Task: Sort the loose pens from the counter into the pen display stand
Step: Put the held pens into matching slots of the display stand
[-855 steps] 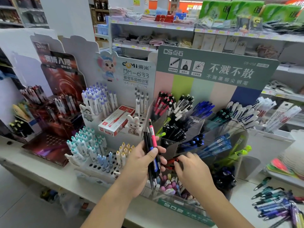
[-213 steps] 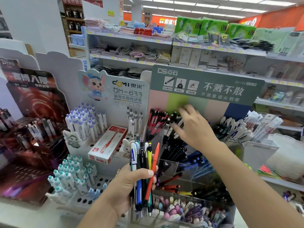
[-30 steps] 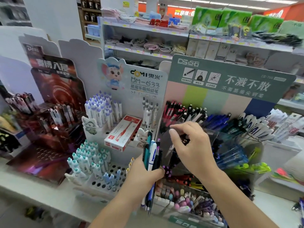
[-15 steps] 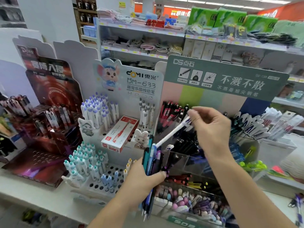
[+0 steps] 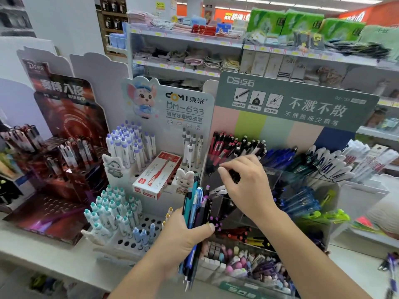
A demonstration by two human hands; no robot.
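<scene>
The left hand (image 5: 183,236) grips a bundle of loose pens (image 5: 195,214) before the pen display stand (image 5: 280,190). The right hand (image 5: 248,186) pinches one dark pen (image 5: 234,175) above a clear compartment. Pens judged light, stiff, slippery; take hold mid-barrel. White table (image 5: 43,251); stocked shop shelves (image 5: 194,39) behind.

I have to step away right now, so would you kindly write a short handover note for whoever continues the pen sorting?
Left hand grips a bundle of pens, tips down, in front of the display stand.
Right hand is over the stand's clear compartments, fingers pinching a dark pen.
Done: the compartments already hold many pens.
Left: place the pinched pen, sort the bundle, then the loose pens at the counter's right edge.
</scene>
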